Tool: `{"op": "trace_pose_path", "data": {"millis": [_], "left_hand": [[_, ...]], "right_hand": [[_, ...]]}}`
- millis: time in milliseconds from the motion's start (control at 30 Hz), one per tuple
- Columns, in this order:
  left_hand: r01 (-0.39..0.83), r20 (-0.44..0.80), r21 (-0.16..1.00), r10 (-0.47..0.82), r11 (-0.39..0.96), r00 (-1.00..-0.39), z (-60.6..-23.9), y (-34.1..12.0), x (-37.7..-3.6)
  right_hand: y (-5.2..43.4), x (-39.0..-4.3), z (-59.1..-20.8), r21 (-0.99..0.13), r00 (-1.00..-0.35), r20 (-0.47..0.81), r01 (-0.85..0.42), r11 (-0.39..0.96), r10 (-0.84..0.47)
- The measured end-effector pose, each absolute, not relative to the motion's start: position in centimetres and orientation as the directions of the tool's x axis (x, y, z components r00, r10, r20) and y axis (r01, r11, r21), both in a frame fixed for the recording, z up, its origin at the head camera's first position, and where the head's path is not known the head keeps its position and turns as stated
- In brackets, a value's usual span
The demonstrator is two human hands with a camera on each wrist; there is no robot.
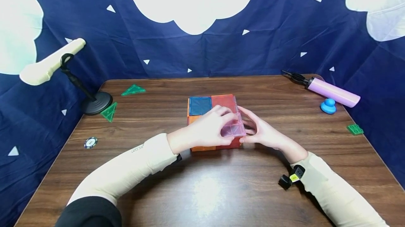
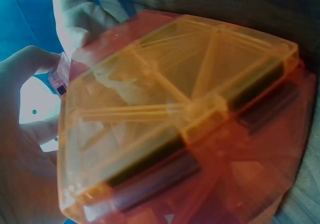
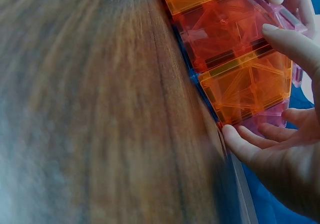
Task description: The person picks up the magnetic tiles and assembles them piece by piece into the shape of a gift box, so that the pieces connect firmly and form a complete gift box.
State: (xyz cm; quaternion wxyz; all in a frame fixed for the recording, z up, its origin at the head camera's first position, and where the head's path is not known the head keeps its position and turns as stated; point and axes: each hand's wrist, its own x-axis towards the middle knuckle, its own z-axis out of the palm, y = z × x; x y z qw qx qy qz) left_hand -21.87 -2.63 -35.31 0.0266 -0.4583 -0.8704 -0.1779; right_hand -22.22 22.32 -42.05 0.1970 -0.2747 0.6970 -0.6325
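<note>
A box-like block of translucent magnetic tiles stands mid-table, with a blue tile (image 1: 200,106) and a red tile (image 1: 223,101) along its far top side. Reaching over it, my left hand (image 1: 210,128) pinches a pink magnetic tile (image 1: 233,129) at the near right of the top. The right wrist view shows that pink tile (image 3: 280,11) tilted at the upper edge. My right hand (image 1: 264,132) spreads along the block's right side, thumb (image 3: 285,41) by a red side tile (image 3: 225,28), fingertips beside an orange side tile (image 3: 250,88). Another orange tile (image 2: 175,73) fills the left wrist view.
Green triangular tiles (image 1: 133,89) and a poker chip (image 1: 90,143) lie at left, near a black stand (image 1: 96,102) bearing a pale sleeve-covered piece. At right are a lilac pump (image 1: 333,91), a blue knobbed piece (image 1: 328,106) and a green toy brick (image 1: 355,129).
</note>
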Motion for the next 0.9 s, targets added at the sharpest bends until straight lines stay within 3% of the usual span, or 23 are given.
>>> {"op": "trace_pose_path", "data": {"millis": [300, 400, 500, 633, 767, 900], "left_hand": [[0.799, 0.232, 0.337, 0.779, 0.498, -0.583, -35.2, -3.6, -22.9], [0.773, 0.271, 0.371, 0.736, 0.515, -0.621, -34.6, -4.8, -24.1], [0.664, 0.255, 0.466, 0.629, 0.585, -0.734, -34.2, -7.1, -26.1], [0.404, 0.085, 0.616, 0.452, 0.677, -0.888, -35.5, -10.0, -28.5], [0.206, -0.057, 0.714, 0.349, 0.669, -0.936, -37.2, -11.7, -29.3], [0.146, -0.078, 0.764, 0.315, 0.629, -0.946, -37.7, -12.5, -28.9]], "right_hand": [[22.3, -22.2, -41.8, -0.990, -0.769, 0.057, -0.127, 0.065, -0.637], [22.4, -22.2, -41.6, -0.986, -0.774, 0.041, -0.134, 0.100, -0.631], [22.3, -22.0, -41.1, -0.975, -0.796, 0.015, -0.145, 0.166, -0.606], [22.0, -21.8, -40.5, -0.957, -0.822, -0.009, -0.159, 0.243, -0.570], [21.9, -21.9, -40.4, -0.955, -0.823, -0.028, -0.146, 0.259, -0.568], [22.0, -22.4, -40.2, -0.969, -0.812, -0.039, -0.112, 0.221, -0.582]]}}
